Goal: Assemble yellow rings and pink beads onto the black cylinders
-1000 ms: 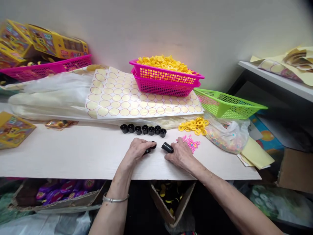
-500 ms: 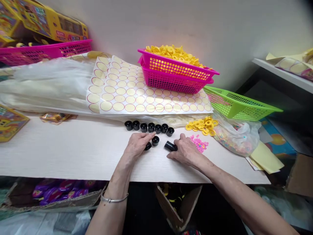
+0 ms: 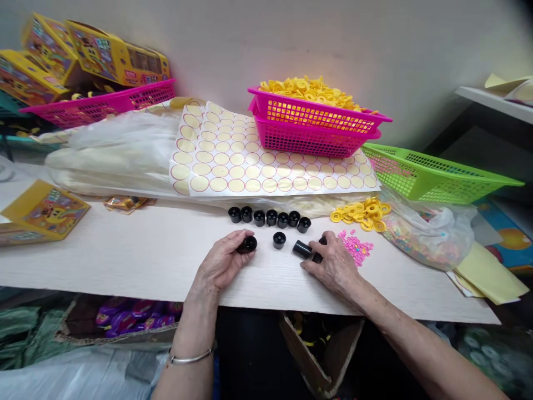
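My left hand [image 3: 225,258] is closed on a small black plastic cup [image 3: 250,243], its hollow side tilted toward me. Beside it, apart from both hands, one more black cup [image 3: 279,240] stands on the white table. My right hand [image 3: 331,261] grips the wide end of a black stepped tube [image 3: 302,249], whose narrow part points left. Behind the hands runs a row of several black cups [image 3: 271,217]. Just right of my right hand lie tiny pink beads [image 3: 357,249], with a heap of yellow rings [image 3: 362,213] behind them.
Sheets of round stickers [image 3: 233,161] lie at the back under stacked pink baskets [image 3: 312,136] with yellow rings on top. A green basket [image 3: 441,178] and a bag of beads [image 3: 433,239] stand right. Yellow boxes [image 3: 54,214] are left. Open cartons [image 3: 325,355] sit below the table edge.
My left hand has turned over and raised the black cup, drawing slightly away from the standing one. My right hand still grips the tube, its wide end now more visible. The view has shifted left.
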Motion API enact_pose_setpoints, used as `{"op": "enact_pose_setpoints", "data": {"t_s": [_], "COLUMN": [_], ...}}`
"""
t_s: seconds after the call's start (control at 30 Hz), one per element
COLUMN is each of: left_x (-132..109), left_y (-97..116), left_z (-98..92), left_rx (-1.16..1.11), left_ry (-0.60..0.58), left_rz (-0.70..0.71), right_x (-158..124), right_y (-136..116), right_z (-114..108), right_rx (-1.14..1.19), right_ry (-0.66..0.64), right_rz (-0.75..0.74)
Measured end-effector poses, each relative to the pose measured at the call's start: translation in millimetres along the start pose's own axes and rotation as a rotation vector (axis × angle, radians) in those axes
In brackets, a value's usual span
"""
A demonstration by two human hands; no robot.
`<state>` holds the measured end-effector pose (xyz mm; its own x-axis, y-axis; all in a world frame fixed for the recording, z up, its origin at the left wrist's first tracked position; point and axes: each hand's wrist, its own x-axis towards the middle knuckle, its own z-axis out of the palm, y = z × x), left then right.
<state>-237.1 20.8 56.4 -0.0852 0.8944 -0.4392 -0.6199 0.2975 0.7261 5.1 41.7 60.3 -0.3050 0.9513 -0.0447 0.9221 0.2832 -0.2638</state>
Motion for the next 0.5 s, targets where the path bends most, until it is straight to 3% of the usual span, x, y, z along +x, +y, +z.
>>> {"op": "enact_pose_setpoints", "data": {"t_s": [0.23, 0.4, 0.5], "left_x": [-5.3, 8.4, 22.4], "left_y": [-8.2, -2.6, 9.1], "left_z": [-9.7, -27.3, -40.1], "left_rx": [0.215, 0.500, 0.509], "left_ry": [0.027, 0.279, 0.388], "left_rz": [0.156, 0.518, 0.558], "right_x": [3.4, 5.3, 6.7], "right_y": [-8.0, -7.8, -8.8], "right_z": [1.5, -5.2, -14.3], "right_rx": [-0.065, -0.124, -0.262], "right_ry": [0.030, 0.028, 0.059], "right_rz": [-0.044, -0.055, -0.127]}}
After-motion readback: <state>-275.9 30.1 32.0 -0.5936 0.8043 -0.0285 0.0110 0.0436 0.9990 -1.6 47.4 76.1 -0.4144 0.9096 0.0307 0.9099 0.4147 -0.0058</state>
